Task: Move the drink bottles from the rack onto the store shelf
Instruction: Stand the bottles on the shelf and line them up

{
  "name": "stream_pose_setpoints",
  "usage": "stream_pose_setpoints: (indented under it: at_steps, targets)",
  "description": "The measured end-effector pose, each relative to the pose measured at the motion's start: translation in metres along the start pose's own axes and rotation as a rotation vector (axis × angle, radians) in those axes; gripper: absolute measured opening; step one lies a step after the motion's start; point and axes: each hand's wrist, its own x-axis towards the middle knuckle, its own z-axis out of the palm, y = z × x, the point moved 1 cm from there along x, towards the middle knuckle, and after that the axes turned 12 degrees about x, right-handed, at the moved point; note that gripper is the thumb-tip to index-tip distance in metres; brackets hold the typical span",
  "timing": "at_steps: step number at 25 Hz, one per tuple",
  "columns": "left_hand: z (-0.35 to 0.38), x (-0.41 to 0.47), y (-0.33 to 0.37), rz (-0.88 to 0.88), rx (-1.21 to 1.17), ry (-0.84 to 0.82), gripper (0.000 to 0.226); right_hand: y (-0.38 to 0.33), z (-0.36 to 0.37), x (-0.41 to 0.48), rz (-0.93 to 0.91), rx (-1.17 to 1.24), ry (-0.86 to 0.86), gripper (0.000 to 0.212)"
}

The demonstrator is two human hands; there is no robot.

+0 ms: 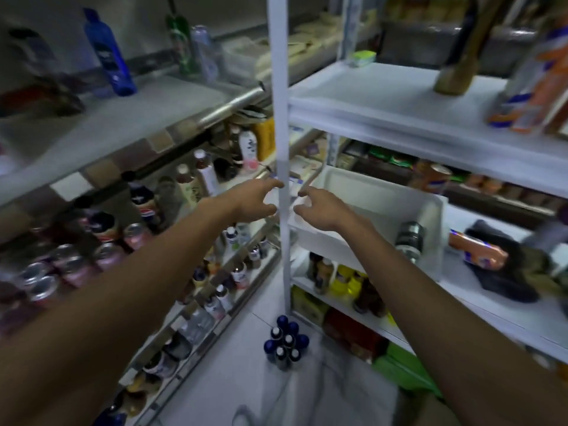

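Note:
Both my arms reach forward between the two sets of shelves. My left hand [256, 198] hangs open, fingers loosely spread, just left of the white upright post [281, 118]. My right hand [316, 207] is open too, right of the post and over the near corner of a white plastic bin [368, 192]. Neither hand holds anything. The white rack [399, 99] on the right carries an orange drink bottle [534, 87] on its top level and another lying on its side [478, 250] on the middle level. The store shelf [92, 133] on the left holds a blue bottle [107, 53].
Cans and cola bottles [101, 241] crowd the left shelf's lower level. A shrink-wrapped pack of blue-capped bottles [285, 341] stands on the floor between the shelves. A dark cloth [504, 265] lies on the rack. Yellow bottles [347, 281] sit lower down.

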Motion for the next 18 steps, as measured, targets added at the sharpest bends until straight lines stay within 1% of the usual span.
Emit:
stream_pose_setpoints:
  at_steps: [4,7,12,15,18]
  targets:
    - [0.017,0.037,0.056,0.129,-0.024,-0.081,0.058,0.049,-0.024,-0.022,0.120,-0.004,0.063,0.052]
    - [0.036,0.070,0.086,0.187,-0.021,-0.136,0.055,0.085,-0.035,-0.030,0.223,0.039,0.089,0.052]
    - [0.075,0.126,0.130,0.305,-0.070,-0.189,0.050,0.149,-0.037,-0.029,0.407,0.201,0.124,0.050]
    - [0.105,0.157,0.143,0.370,-0.097,-0.268,0.048,0.179,-0.046,-0.024,0.494,0.245,0.229,0.049]
    - [0.132,0.181,0.147,0.394,-0.125,-0.328,0.046,0.207,-0.052,-0.020,0.588,0.160,0.318,0.045]
